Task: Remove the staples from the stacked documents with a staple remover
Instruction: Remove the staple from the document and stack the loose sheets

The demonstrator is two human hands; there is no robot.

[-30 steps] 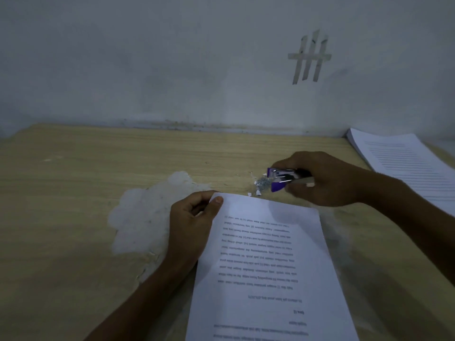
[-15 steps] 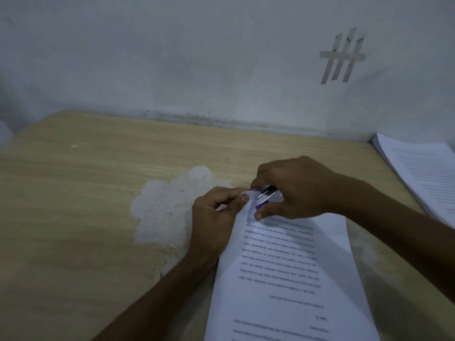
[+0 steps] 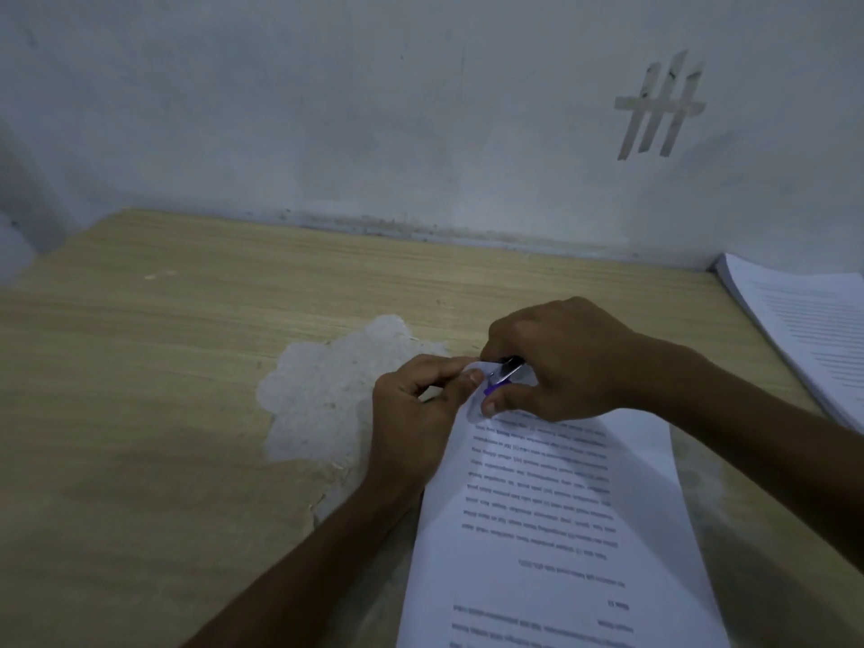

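A stapled document (image 3: 556, 516) of printed white sheets lies on the wooden table (image 3: 187, 367), its text upside down to me. My left hand (image 3: 416, 413) pinches the document's far left corner and lifts it slightly. My right hand (image 3: 561, 362) grips a purple and metal staple remover (image 3: 502, 374), whose jaws sit on that same corner right beside my left thumb. The staple itself is hidden under the jaws and fingers.
A thick stack of printed papers (image 3: 813, 329) lies at the table's far right against the wall. A pale worn patch (image 3: 327, 390) marks the tabletop left of my hands. Crossed tape strips (image 3: 659, 109) are stuck on the wall behind.
My right hand carried the staple remover from above the table behind the page down onto the document's corner. My left hand kept its hold on the corner and has raised it a little.
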